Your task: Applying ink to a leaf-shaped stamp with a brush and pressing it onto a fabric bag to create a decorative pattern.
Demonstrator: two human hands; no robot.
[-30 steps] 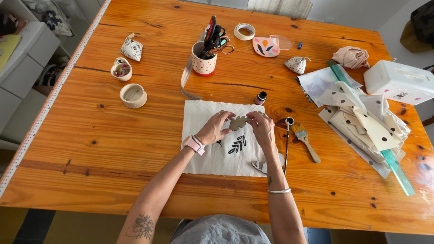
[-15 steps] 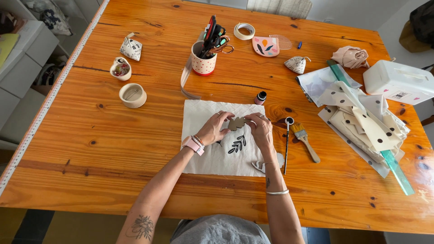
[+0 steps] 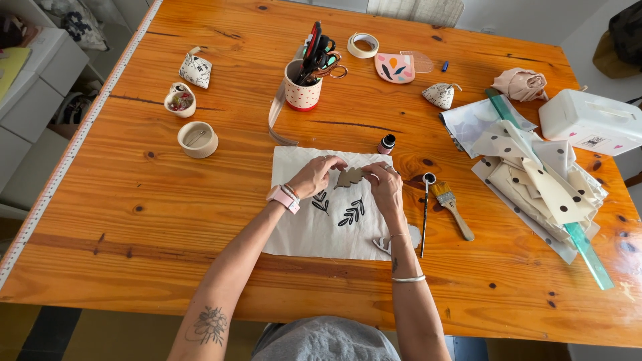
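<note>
A person seated at a wooden tabletop (image 3: 134, 220) holds a small leaf-shaped stamp of tan card (image 3: 350, 176) between both hands, just above a rectangle of cream cloth (image 3: 301, 227) that already carries two black leaf-sprig prints (image 3: 351, 212). The left hand (image 3: 314, 176) pinches the stamp's left edge with fingers drawn close together; the right hand (image 3: 384, 184) grips its right edge the same way, fingers narrow and curled. The stamp sits near the upper middle of the cloth, above the printed sprigs and apart from them.

To the right lie a thin black-handled brush (image 3: 424, 214) and a flat wooden-handled paintbrush (image 3: 453, 207), with a small dark-capped paint bottle (image 3: 386, 144) just beyond the cloth's top edge. A spotted cup of scissors (image 3: 302, 90), two small cream bowls (image 3: 198, 139) and a heap of dotted fabric pieces (image 3: 542, 180) stand farther off.

Judged from this view, a clean print calls for lowering the stamp flat and level, clear of the wet sprigs, pressing evenly with both hands, and lifting straight up so the cloth neither shifts nor smears.
</note>
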